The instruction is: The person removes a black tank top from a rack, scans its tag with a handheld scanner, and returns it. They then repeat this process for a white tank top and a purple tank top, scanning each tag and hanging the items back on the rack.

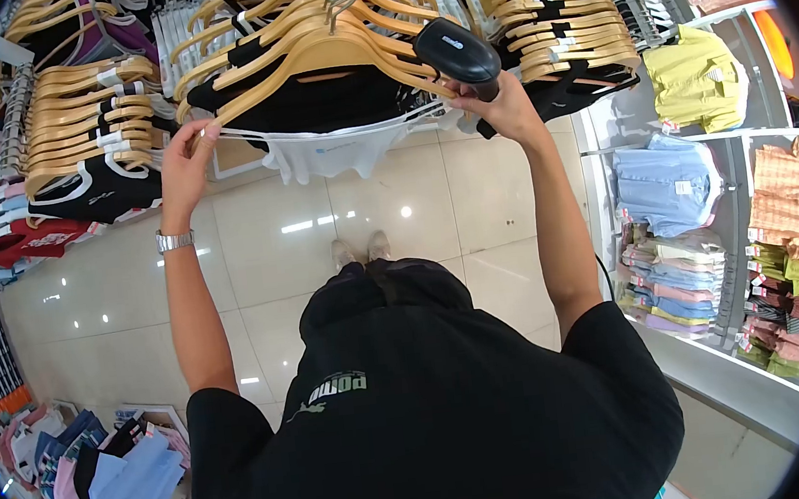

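A white top point(336, 154) hangs from the front wooden hanger point(330, 54) on the rack ahead of me. My left hand point(187, 170) is closed, thumb and fingers pinching the top's edge at the hanger's left end. In my right hand point(505, 114) is a black handheld barcode scanner point(459, 52), its head above the fist. The fingertips of that hand also touch the hanger's right end. Behind the white top, a black garment point(325, 99) hangs on the hangers further back.
More wooden hangers with black tops point(101, 188) crowd the rack on both sides. To the right, shelves carry a yellow shirt point(694, 82), a blue shirt point(667, 182) and folded clothes. Folded garments point(137, 486) lie at lower left. Beneath me is a tiled floor point(111, 280).
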A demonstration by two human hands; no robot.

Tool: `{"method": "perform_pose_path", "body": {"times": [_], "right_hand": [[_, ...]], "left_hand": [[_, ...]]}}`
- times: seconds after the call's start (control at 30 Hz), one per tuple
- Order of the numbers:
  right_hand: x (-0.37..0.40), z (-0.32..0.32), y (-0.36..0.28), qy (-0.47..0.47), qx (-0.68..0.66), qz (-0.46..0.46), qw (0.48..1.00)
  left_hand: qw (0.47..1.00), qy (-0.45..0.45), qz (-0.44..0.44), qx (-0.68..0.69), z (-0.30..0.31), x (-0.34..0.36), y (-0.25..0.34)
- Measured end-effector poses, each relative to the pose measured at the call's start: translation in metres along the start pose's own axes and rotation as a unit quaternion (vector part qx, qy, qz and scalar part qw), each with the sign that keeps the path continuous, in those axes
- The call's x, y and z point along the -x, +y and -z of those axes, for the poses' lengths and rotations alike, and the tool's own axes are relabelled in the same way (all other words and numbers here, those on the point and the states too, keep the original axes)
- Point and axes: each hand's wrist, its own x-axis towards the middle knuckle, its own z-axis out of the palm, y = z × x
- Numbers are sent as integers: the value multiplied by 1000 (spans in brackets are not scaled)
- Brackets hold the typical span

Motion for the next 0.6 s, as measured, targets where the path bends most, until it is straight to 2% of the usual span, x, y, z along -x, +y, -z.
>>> {"method": "perform_pose_path", "body": {"times": [0.2, 0.3, 0.6], "right_hand": [[1, -9, 5, 16, -88, 26, 996], [2, -11, 1, 25, -51, 37, 998], [10, -10, 17, 41, -48, 7, 998]], "left_hand": [[997, 47, -53, 44, -10, 0, -5], [996, 58, -58, 35, -10, -1, -10], [993, 84, -72, 44, -9, 6, -12]]}}
